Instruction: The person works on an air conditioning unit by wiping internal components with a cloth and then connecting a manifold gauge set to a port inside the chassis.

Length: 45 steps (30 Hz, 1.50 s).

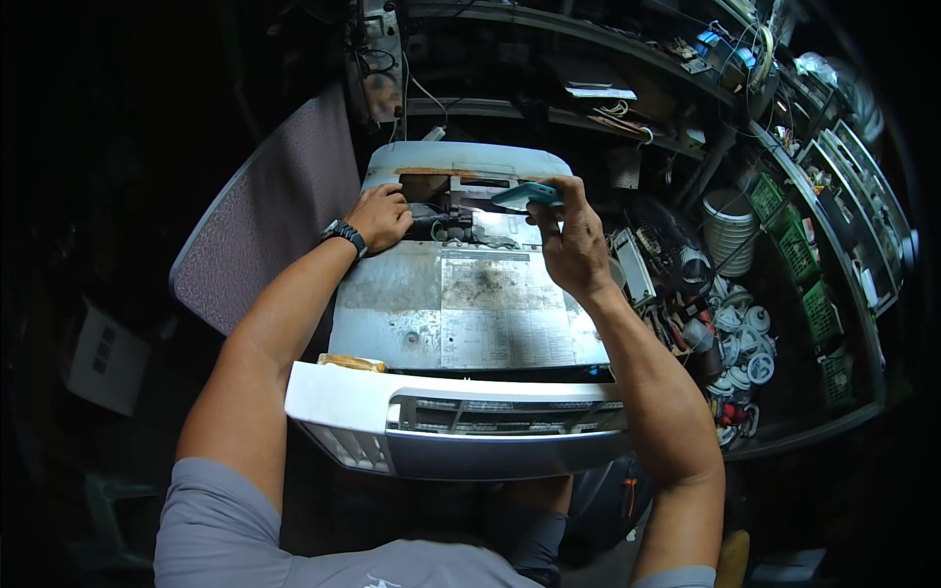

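Note:
A boxy appliance with a pale metal casing point(382, 294), which looks like a window air conditioner, lies before me. A large stained paper label point(505, 328) covers part of its top. My left hand point(380, 218) rests at the left edge of an opening in the casing, fingers slightly bent and apart, holding nothing. Dark wiring and parts point(431, 220) show inside the opening. Above its right side, my right hand point(576, 235) grips a teal phone point(520, 197) by its end, and the surface beneath is brightly lit. The white front panel point(338, 392) with a slatted grille faces me.
A purplish padded board point(284, 196) stands to the left. At right are a pile of white round plastic parts point(740, 343), a ribbed white bucket point(728, 230), green baskets point(799, 240) and metal-framed shelving. A yellowish block point(353, 363) sits behind the front panel.

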### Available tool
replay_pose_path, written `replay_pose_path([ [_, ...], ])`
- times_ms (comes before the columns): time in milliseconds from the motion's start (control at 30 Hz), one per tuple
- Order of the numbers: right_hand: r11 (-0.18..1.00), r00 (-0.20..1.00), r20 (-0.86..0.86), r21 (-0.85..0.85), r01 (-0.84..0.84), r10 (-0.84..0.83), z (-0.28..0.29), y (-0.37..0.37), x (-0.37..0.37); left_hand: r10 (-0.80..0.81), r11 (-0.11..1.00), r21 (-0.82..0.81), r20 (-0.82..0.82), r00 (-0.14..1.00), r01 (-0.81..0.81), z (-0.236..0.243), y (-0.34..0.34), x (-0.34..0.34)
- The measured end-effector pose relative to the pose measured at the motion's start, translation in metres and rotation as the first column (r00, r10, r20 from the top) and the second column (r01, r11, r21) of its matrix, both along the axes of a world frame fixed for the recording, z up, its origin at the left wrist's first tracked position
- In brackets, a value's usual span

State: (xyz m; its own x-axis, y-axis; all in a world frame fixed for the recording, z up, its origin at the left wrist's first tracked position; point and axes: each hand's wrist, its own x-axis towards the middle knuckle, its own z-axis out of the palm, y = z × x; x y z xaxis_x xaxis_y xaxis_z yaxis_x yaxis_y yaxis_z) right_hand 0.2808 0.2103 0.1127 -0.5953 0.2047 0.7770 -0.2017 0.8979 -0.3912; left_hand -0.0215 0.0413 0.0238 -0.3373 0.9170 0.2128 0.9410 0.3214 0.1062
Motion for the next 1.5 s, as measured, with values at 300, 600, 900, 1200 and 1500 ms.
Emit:
replay_pose_path([
  [300,0.984,0.997,-0.056,0.177,-0.037,0.047,-0.009,0.010,-0.004,0.016,1.000,0.006,-0.001,1.000,-0.016,0.000,0.001,0.001],
  [600,0.985,0.998,-0.041,0.170,-0.031,0.038,-0.001,-0.001,0.001,0.014,1.000,0.013,-0.001,1.000,-0.014,-0.001,0.000,-0.001],
  [900,0.989,0.998,-0.018,0.139,-0.053,0.056,0.003,-0.006,0.002,-0.002,1.000,0.014,-0.010,1.000,0.002,-0.001,0.001,-0.002],
  [1200,0.986,0.999,-0.004,0.165,-0.034,0.035,-0.001,-0.004,0.001,0.007,1.000,0.010,-0.012,1.000,-0.007,0.000,0.000,0.000],
  [1500,0.990,0.999,0.042,0.138,-0.023,0.018,-0.001,-0.004,0.004,0.052,0.997,-0.051,-0.006,0.999,-0.052,0.005,0.000,0.005],
])
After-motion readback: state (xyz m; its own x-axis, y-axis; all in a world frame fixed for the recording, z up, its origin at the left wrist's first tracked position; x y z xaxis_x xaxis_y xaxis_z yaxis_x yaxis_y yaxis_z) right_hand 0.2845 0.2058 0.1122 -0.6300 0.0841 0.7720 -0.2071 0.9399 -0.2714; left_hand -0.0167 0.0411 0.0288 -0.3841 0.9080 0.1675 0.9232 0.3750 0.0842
